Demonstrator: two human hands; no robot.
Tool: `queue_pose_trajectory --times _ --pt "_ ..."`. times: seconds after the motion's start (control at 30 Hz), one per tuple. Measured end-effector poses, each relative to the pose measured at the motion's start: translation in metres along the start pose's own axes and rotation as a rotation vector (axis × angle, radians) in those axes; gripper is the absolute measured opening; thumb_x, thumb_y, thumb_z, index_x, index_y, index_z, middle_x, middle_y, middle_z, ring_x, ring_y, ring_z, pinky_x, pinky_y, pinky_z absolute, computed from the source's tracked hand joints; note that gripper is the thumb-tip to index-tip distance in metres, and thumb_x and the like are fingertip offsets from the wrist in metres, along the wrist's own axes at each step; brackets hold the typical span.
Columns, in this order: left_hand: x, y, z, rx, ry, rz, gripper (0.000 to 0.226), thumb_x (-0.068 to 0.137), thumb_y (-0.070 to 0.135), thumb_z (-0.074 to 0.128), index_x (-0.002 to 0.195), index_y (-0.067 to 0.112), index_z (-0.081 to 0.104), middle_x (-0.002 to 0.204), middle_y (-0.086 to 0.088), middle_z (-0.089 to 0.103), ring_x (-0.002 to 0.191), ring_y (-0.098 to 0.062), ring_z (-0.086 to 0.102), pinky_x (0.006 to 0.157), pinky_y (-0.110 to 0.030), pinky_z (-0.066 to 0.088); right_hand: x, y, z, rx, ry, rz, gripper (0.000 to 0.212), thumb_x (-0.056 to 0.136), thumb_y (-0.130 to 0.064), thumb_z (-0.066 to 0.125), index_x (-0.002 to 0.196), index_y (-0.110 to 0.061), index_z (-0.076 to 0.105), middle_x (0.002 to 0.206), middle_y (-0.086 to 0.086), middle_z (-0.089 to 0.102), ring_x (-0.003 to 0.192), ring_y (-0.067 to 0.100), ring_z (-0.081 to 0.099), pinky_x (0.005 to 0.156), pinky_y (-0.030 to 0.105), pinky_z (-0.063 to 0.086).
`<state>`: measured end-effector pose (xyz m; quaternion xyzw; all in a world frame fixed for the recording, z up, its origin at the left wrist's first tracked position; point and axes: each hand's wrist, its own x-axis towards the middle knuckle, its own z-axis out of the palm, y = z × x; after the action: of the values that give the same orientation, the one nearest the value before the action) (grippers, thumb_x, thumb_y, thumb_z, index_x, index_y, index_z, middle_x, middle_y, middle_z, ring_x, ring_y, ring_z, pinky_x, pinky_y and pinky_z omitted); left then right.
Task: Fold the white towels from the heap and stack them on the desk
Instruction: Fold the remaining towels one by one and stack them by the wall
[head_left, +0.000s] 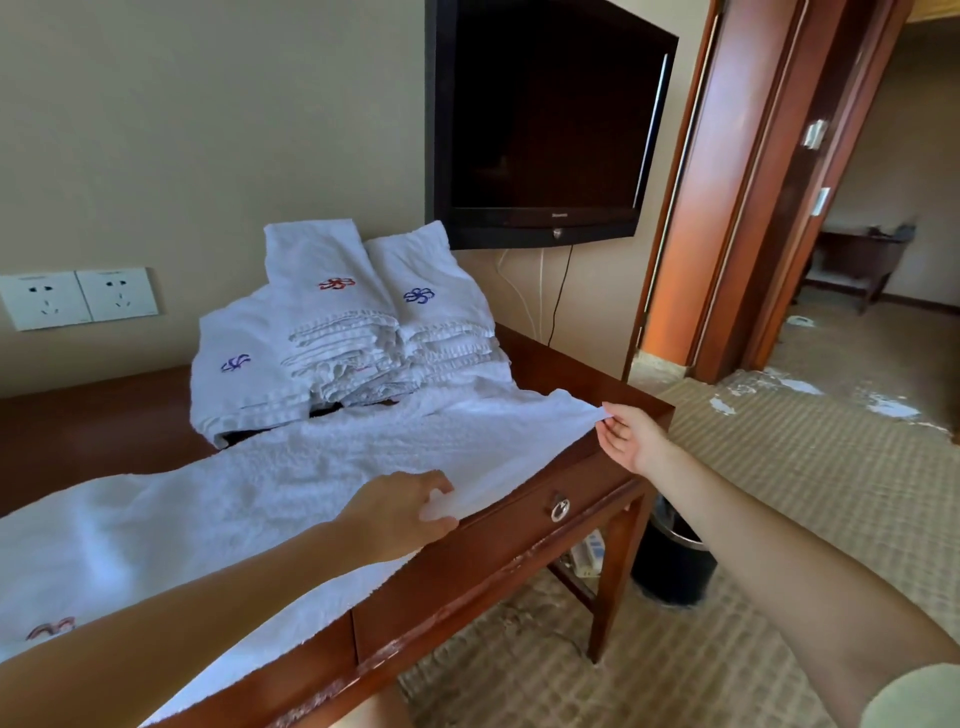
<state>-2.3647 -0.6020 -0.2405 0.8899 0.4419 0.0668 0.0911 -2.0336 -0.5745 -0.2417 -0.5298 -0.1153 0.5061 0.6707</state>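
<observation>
White towel (291, 467) pinched at end corners by left hand (400, 514) and right hand (628, 435); tension evenly, square to desk (519, 535) edge before folding.

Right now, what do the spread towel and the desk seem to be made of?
Spread towel: likely white cotton terry, matte; its surface shows a nubby looped pile. Desk: reddish-brown wood or veneer, glossy varnish; pale scuffs along the front edge suggest worn finish. Drawer pull: shiny silver, probably metal.

A hotel room: wall-mounted television (545, 119), wooden desk (519, 535), stacked embroidered towels (353, 322), patterned carpet (779, 467).
</observation>
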Motion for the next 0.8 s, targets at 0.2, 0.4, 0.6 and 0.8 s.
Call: queue_pose_trajectory --times 0.2,0.4,0.6,0.8 --pt "0.013 -0.029 -0.018 -0.374 0.003 -0.162 0.019 0.099 0.039 0.046 0.095 0.027 0.061 0.083 0.008 0.061 0.075 -0.011 0.060 0.061 -0.018 0.040 0.012 -0.011 0.050 0.116 -0.022 -0.084 0.012 0.090 -0.007 0.064 0.083 -0.004 0.055 0.080 0.007 0.054 0.072 0.014 0.058 0.046 0.018 0.053" --pt "0.004 -0.067 -0.057 -0.931 -0.541 -0.361 0.021 0.102 0.018 0.045 0.102 0.013 0.066 0.076 0.004 0.068 0.057 -0.007 0.060 0.058 -0.019 0.049 0.042 -0.021 0.098 -0.039 -0.017 -0.155 0.014 0.088 -0.005 0.067 0.083 -0.006 0.054 0.071 0.007 0.052 0.074 0.016 0.062 0.047 0.019 0.053" --pt "0.019 -0.120 -0.063 -1.008 -0.370 -0.469 0.036 0.091 0.040 0.060 0.106 0.009 0.070 0.087 -0.005 0.072 0.073 -0.012 0.064 0.066 -0.015 0.048 0.076 -0.006 0.118 -0.271 0.139 -0.143 0.016 0.086 -0.005 0.067 0.078 -0.007 0.054 0.075 0.009 0.056 0.065 0.017 0.062 0.063 0.028 0.056" --pt "0.035 -0.139 -0.015 -0.129 0.052 -0.434 0.027 0.097 0.041 0.048 0.076 0.024 0.052 0.075 0.007 0.057 0.068 -0.008 0.053 0.056 -0.021 0.036 0.089 0.028 0.114 -0.984 0.255 -0.288 0.020 0.089 -0.024 0.056 0.095 -0.009 0.067 0.087 0.003 0.064 0.083 0.022 0.065 0.079 0.034 0.057"
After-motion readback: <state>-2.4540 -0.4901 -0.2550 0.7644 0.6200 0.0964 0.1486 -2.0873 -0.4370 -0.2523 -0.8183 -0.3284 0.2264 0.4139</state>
